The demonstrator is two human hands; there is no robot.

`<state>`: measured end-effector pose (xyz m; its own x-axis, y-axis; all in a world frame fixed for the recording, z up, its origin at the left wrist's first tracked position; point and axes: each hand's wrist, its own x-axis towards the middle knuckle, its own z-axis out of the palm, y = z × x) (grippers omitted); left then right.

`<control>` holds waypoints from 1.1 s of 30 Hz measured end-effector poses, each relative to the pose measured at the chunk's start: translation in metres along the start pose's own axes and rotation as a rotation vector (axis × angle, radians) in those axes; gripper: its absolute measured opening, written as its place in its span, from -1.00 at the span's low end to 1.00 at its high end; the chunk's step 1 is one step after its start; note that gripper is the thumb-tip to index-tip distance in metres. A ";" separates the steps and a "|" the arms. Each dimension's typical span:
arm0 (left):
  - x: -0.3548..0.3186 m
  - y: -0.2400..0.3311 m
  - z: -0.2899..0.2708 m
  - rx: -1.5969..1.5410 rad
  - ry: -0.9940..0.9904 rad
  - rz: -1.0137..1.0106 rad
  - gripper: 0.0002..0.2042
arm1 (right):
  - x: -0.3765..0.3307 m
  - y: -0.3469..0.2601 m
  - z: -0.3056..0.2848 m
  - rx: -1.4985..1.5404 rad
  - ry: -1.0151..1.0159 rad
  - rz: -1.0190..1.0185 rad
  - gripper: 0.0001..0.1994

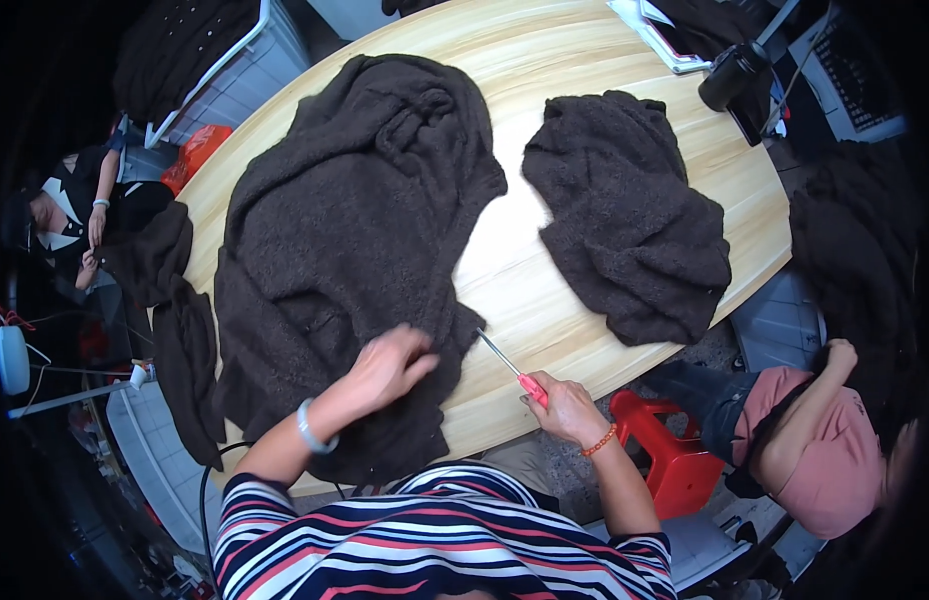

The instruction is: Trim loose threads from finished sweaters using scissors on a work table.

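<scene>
1. A large dark-brown garment of fuzzy knit (325,240) lies loosely spread and wrinkled, its bulk toward 10 o'clock from the view's centre. Thick folds bunch near its 1 o'clock end, and its creased lower part reaches toward 6 o'clock.
2. A slim tool with a metal shaft and pinkish-red handle (531,387) sits toward 5 o'clock from centre, its tip pointing to 11 o'clock, close by the garment's 4 o'clock edge; contact is unclear.

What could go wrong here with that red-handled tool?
The red-handled tool in the right hand has its tip by the edge of the dark knit fabric, so it might snag. The left hand is nearby, over that fabric; a slip could perhaps poke it.
</scene>
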<state>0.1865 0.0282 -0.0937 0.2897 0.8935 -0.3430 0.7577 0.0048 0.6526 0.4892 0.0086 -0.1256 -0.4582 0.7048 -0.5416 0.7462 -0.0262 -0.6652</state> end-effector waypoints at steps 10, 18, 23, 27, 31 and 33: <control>0.279 -0.053 0.054 0.389 0.508 -0.043 -0.36 | -0.019 0.012 -0.011 -0.047 0.045 0.034 -0.68; 0.178 -0.079 0.046 -1.198 0.149 -0.040 -0.87 | -0.002 -0.004 -0.041 0.045 0.162 -0.051 -0.66; 0.109 -0.076 0.096 -1.347 0.163 -0.228 -0.81 | 0.015 -0.025 -0.036 -0.099 -0.056 -0.023 -0.68; 0.089 -0.073 0.120 -1.397 0.264 -0.261 -0.62 | 0.018 -0.039 -0.033 -0.193 -0.059 0.044 -0.73; 0.088 -0.080 0.121 -1.423 0.222 -0.286 -0.40 | 0.019 -0.042 -0.024 -0.225 -0.054 0.066 -0.72; 0.089 -0.079 0.126 -1.393 0.253 -0.294 -0.40 | 0.017 -0.046 -0.023 -0.209 -0.147 0.004 -0.72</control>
<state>0.2257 0.0507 -0.2611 0.0053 0.8364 -0.5481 -0.4473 0.4922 0.7468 0.4577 0.0384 -0.0922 -0.5091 0.5942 -0.6227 0.8245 0.1291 -0.5510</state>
